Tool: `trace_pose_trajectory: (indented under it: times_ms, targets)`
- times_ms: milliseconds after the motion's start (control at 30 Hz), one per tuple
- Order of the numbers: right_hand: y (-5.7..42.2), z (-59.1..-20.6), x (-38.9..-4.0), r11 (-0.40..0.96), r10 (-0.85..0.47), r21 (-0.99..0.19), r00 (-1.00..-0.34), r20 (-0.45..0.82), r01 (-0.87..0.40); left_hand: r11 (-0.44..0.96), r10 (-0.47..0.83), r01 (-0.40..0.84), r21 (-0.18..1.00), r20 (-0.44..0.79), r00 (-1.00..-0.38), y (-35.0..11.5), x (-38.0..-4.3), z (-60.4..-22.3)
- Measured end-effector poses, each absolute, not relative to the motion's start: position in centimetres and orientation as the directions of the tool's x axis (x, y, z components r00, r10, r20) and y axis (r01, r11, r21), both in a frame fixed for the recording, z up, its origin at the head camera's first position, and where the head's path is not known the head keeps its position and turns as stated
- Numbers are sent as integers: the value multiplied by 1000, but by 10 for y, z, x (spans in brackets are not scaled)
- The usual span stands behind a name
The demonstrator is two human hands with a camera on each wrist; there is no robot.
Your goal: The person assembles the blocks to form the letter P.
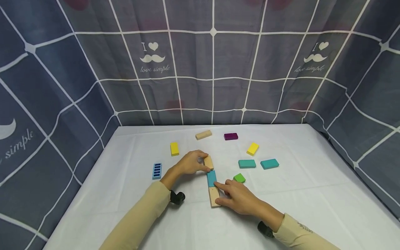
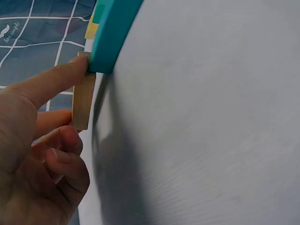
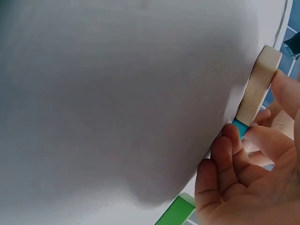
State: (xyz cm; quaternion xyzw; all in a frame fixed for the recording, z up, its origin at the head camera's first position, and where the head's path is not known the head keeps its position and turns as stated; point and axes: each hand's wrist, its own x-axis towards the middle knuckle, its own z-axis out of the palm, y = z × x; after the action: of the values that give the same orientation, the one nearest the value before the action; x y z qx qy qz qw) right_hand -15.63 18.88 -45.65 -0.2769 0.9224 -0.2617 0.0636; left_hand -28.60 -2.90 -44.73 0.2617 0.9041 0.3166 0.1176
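Three blocks stand end to end in a line on the table in the head view: a far wooden block (image 1: 208, 162), a blue block (image 1: 211, 178) and a near wooden block (image 1: 214, 197). My left hand (image 1: 190, 163) pinches the far wooden block (image 2: 83, 103) lengthwise, thumb close to where it meets the blue block (image 2: 115, 35). From the right, my right hand (image 1: 239, 198) rests its index fingertip at the blue block's edge and its thumb on the near wooden block (image 3: 258, 86). Its other fingers are bent beneath the palm.
A green block (image 1: 239, 177) lies just beyond the right hand. Farther right are two teal blocks (image 1: 247, 164) and a yellow block (image 1: 252, 149). A purple block (image 1: 231, 136) and another wooden block (image 1: 203, 134) lie behind; another yellow block (image 1: 174, 149) and a blue slotted piece (image 1: 157, 171) lie left.
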Motion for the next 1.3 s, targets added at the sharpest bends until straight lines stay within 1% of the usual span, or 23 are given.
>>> trace_pose_trajectory:
  times_ms: [167, 400, 700, 933, 1300]
  targets:
    - [189, -456, -156, 710, -543, -520, -839, 23, -474, 668, 552, 398, 629, -61, -832, -26, -285, -451]
    - [189, -457, -156, 711, -542, -518, -840, 27, -475, 619, 583, 411, 669, -41, -811, -23, -284, -453]
    - [188, -458, -156, 708, -547, -514, -836, 34, -484, 619, 574, 403, 674, -38, -818, -27, -284, -457]
    - [189, -458, -157, 697, -551, -528, -834, 41, -486, 587, 582, 407, 700, -15, -813, -30, -286, -461]
    - [190, -459, -157, 693, -551, -528, -833, 53, -492, 584, 596, 419, 695, -16, -803, -30, -286, -461]
